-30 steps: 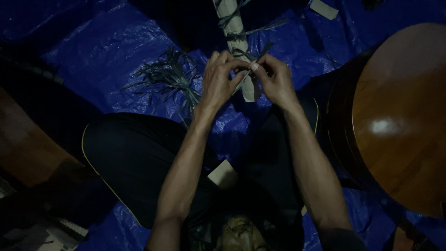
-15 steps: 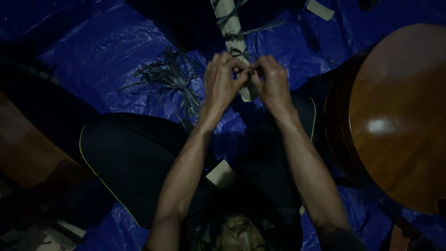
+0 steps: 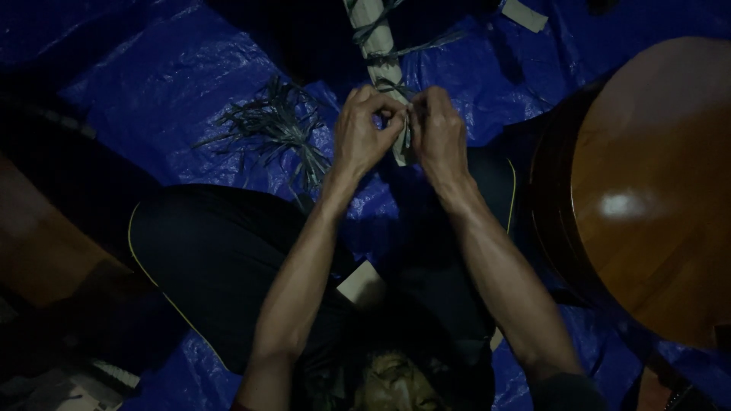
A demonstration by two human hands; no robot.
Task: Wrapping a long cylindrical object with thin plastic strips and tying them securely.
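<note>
Here, left hand [image 3: 364, 133], right hand [image 3: 438, 133]: each grip pinching grey strand [image 3: 406, 131] on pale wrapped bundle [image 3: 377, 46] (strand-bound).

tarp: blue plastic sheet [image 3: 190, 84] spread over the floor, creased and shiny
loose strips: grey bundle of thin strands [image 3: 274, 125] lying on the tarp, left of its middle
round table: brown polished wooden top [image 3: 655, 190] at the tarp's right edge
pale scrap: small flat piece [image 3: 525, 14] near the tarp's top edge
</note>
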